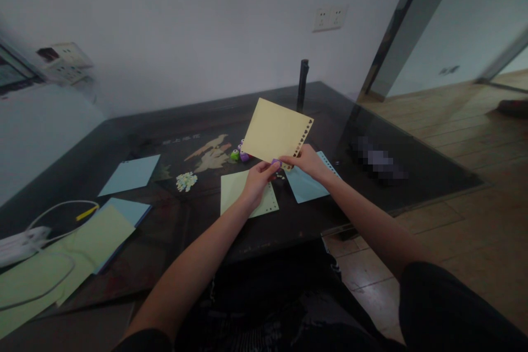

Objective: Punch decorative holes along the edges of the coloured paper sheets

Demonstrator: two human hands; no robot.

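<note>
Above the dark table (412, 198), yellow sheet (274, 131) and purple punch (276, 163) pinched between both hands' closed fingers (270, 168).

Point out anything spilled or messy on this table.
A small heap of pale paper punch-outs lies loose on the dark table, left of the green sheet. A white cable trails over the paper stack at left.

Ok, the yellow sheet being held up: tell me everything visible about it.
The yellow sheet is pale, matte paper, roughly square, held tilted above the dark table. A row of small punched holes runs along its right edge. The right hand pinches its lower right corner; the left hand meets its bottom edge, with something small and purple between the fingers there. It looks flat and uncreased.
</note>
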